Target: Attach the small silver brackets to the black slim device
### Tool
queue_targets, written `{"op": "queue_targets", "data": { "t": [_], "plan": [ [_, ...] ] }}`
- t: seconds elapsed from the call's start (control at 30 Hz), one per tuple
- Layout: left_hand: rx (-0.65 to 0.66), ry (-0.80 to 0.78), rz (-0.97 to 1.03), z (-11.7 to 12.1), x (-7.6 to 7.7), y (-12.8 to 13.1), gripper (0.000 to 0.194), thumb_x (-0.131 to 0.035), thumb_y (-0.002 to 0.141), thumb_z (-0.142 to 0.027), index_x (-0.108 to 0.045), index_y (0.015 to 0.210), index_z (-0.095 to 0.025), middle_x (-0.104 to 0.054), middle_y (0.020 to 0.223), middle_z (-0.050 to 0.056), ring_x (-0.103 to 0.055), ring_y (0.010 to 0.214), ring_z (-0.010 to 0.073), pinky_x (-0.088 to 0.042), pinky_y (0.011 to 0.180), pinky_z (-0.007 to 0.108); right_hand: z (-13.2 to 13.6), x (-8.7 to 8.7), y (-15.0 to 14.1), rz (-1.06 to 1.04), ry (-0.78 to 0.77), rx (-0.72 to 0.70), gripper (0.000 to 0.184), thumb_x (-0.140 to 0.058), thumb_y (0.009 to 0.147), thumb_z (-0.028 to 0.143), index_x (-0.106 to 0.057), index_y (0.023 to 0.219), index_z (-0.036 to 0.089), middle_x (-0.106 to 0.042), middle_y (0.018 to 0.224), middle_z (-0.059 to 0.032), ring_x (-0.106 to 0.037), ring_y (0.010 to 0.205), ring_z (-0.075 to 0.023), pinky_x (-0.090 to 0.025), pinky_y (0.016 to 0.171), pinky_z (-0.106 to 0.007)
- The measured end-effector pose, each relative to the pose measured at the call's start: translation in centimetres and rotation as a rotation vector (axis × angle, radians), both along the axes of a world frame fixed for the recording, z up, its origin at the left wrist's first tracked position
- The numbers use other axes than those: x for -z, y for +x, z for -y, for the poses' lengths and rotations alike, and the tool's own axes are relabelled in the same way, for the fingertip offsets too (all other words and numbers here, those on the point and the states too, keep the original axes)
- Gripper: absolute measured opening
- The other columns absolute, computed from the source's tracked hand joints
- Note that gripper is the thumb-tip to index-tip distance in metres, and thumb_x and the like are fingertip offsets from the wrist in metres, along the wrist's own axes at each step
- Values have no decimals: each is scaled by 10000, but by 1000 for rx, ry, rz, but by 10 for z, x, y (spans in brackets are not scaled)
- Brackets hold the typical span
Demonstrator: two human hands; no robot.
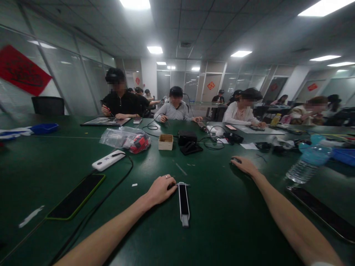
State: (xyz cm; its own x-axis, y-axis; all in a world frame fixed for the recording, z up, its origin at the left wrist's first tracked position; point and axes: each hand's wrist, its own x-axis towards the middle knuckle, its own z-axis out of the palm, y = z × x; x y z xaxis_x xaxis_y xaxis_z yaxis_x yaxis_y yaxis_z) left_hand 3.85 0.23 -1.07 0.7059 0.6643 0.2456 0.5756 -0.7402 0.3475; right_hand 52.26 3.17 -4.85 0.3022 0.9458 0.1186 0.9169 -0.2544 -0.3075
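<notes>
My left hand (161,189) rests on the green table, its fingers curled and closed around something small and dark that is mostly hidden. Just right of those fingertips lies a slim black bar with a white frame and a grey tip (183,203); a thin crosspiece at its far end reaches toward my thumb. Further off to the right, my right hand (244,165) is low over the table with its fingers bent around a small dark object (235,160), too covered to name.
A phone (76,197), a white power strip (109,160) and its black cable lie left. Ahead are a bagged red item (138,143), a small box (165,142) and a black case (187,138). A water bottle (303,166) and another phone (321,212) are right. Several people sit opposite.
</notes>
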Motion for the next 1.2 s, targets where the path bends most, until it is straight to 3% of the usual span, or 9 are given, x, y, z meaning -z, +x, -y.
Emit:
{"op": "queue_targets", "data": {
  "t": [0.13,0.67,0.97,1.07,1.2],
  "plan": [
    [-4,-2,4,0,0,0,141,-509,878,-272,-622,868,-188,-606,850,24,-568,765,158,-418,671,251,4,0,-30,-6,19,-103,457,-415,862,461,-569,1202,197,-559,1269,-79,-519,1143,-244,-375,974,-337],
    [4,-8,24,0,3,-3,152,-492,883,-274,-621,894,-193,-603,870,26,-555,770,159,-424,687,259,49,2,-163,-84,39,-384,607,-386,868,591,-471,1305,179,-403,1413,-109,-364,1301,-259,-290,1066,-451],
    [-1,3,3,1,3,-3,140,-500,870,-248,-623,910,-194,-608,886,32,-565,799,166,-431,706,264,52,1,-169,-50,71,-352,611,-393,871,579,-502,1270,129,-448,1370,-131,-375,1289,-259,-306,1062,-438],
    [10,6,12,0,4,-3,133,-501,870,-243,-620,904,-194,-606,879,31,-564,790,164,-429,706,264,48,-3,-156,4,149,-328,548,-382,891,537,-533,1237,141,-498,1320,-119,-396,1267,-255,-305,1058,-431],
    [8,3,28,-1,4,-2,126,-503,868,-237,-617,900,-196,-603,884,29,-563,794,163,-429,726,267,34,-9,-123,108,201,-193,434,-294,944,372,-565,1202,153,-554,1238,-111,-472,1175,-225,-349,1007,-374]
  ]
}}
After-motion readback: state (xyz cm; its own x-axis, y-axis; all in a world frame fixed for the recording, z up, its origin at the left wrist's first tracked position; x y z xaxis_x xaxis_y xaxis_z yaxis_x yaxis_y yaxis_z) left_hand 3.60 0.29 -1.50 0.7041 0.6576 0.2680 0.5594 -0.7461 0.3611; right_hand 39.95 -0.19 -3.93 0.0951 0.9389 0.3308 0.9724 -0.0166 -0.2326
